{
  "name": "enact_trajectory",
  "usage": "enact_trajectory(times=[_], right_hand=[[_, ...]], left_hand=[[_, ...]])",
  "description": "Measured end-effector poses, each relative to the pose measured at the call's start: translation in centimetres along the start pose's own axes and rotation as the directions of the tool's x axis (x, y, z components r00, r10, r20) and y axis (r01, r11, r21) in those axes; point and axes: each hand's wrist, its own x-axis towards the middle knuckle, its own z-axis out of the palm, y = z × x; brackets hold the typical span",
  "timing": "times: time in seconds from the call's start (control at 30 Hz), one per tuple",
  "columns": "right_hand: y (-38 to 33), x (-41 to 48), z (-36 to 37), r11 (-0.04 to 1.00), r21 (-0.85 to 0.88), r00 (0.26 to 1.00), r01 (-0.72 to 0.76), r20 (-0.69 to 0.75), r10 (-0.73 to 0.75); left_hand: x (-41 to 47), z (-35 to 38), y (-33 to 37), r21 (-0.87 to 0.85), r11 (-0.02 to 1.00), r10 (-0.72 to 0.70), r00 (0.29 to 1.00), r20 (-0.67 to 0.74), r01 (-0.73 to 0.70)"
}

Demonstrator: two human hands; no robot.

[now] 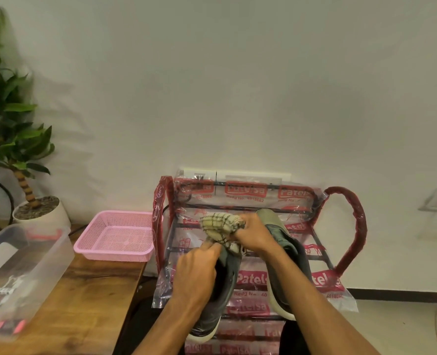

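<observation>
- Here the work in hand is wiping footwear: a checked cloth (222,224) is bunched over the far end of the near shoe (225,280), on top of a plastic-wrapped shoe rack (353,226).
- The right hand (253,237) has its fingers (240,226) clenched round the cloth, the wad sticking out to its left.
- The left hand (196,267) has its fingers curled over the upper edge of the near shoe and steadies it. Whether they also pinch the cloth's lower corner cannot be told.
- The relation that matters: the near shoe's long axis runs away from the person, pale sole end closest and the far end under the cloth. It lies tilted slightly rightward as it goes.
- So the cloth sits straight beyond the left fingers and touches the shoe. A wiping stroke would likely travel along that axis, back toward the person.
- The right hand is the nearer one to the cloth and to the second shoe (296,254), which lies just beside on the right, roughly parallel.
- A pink basket (114,234) stands on the wooden counter (84,303), well apart to the left.
</observation>
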Motion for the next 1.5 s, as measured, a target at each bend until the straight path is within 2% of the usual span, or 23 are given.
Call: enact_trajectory(times=[0.07,0.1,0.17,0.23,0.33,0.43,0.53,0.6,0.67,0.77,0.83,0.9,1.0,1.07,1.23,1.33,1.4,1.5], right_hand=[[0.5,0.0,-0.9,0.980,0.190,0.993,-0.056,-0.095,0.076],[0.6,0.0,-1.4,0.974,0.215,0.980,-0.070,-0.166,0.108],[0.6,0.0,-2.5,0.991,0.095,0.949,-0.093,-0.292,0.117],[0.2,-0.1,-3.3,0.991,-0.050,0.935,-0.123,-0.342,0.099],[-0.2,-0.1,-3.5,0.982,-0.170,0.955,-0.082,-0.294,0.029],[-0.5,-0.5,-2.3,0.960,-0.280,0.983,-0.011,-0.177,-0.040],[-0.4,-1.1,-0.3,0.922,-0.387,0.997,0.010,-0.068,-0.039],[-0.4,-1.1,0.3,0.938,-0.348,1.000,0.011,-0.017,-0.018],[-0.8,-0.6,-0.4,0.978,-0.208,1.000,-0.001,0.019,0.005],[-1.5,-0.3,-1.9,1.000,-0.020,0.999,-0.022,-0.043,0.022],[-1.9,-0.4,-2.2,0.996,-0.093,0.993,-0.012,-0.121,0.001],[-1.9,-0.4,-2.1,0.977,-0.207,0.988,0.042,-0.136,-0.071],[-1.4,-0.5,-1.1,0.938,-0.299,0.981,0.173,-0.032,-0.191],[-1.2,-0.7,-0.5,0.917,-0.319,0.970,0.241,0.044,-0.239],[-1.8,-2.1,-0.2,0.905,-0.222,0.929,0.363,0.167,-0.331],[-1.3,-2.1,-1.1,0.901,-0.232,0.929,0.368,0.120,-0.349],[-1.2,-2.3,-1.6,0.891,-0.280,0.929,0.357,0.007,-0.370],[-1.2,-2.8,-2.0,0.874,-0.303,0.890,0.379,-0.138,-0.434]], left_hand=[[-0.1,-0.2,-0.1,-0.017,1.000,-0.001,1.000,-0.018,0.000],[-0.1,-0.4,-0.1,-0.021,1.000,-0.011,1.000,-0.018,0.011],[-0.2,-0.6,-0.4,-0.016,0.999,-0.032,0.999,-0.029,0.032],[-0.3,-0.8,-0.8,0.018,0.998,-0.054,0.998,-0.020,0.054],[-0.1,-1.2,-0.9,0.008,0.998,-0.062,0.998,0.020,0.062],[0.2,-0.9,-1.1,0.008,0.998,-0.064,0.997,0.036,0.064],[0.3,-0.7,-1.0,0.016,0.998,-0.066,0.998,0.022,0.066],[0.0,-0.9,-0.8,0.018,0.998,-0.065,0.998,-0.005,0.065],[-0.3,-1.0,-0.8,0.043,0.997,-0.064,0.998,-0.025,0.065],[-0.9,-0.8,-1.0,-0.001,0.999,-0.046,0.997,-0.065,0.046],[-1.5,-0.6,-0.8,-0.054,0.998,-0.045,0.997,-0.061,0.042],[-2.2,-0.2,-0.7,-0.077,0.996,-0.043,0.994,-0.095,0.036],[-2.8,-0.5,-0.3,-0.115,0.993,0.005,0.994,-0.112,-0.018],[-2.8,-0.1,-0.3,-0.036,0.995,0.089,0.980,-0.180,-0.097],[-3.2,1.3,-0.6,0.033,0.973,0.226,0.926,-0.302,-0.227],[-3.1,1.0,-0.4,0.089,0.951,0.309,0.882,-0.357,-0.297],[-2.6,0.7,0.0,0.131,0.942,0.336,0.860,-0.385,-0.310],[-1.5,0.1,0.0,0.146,0.945,0.326,0.842,-0.430,-0.291]])
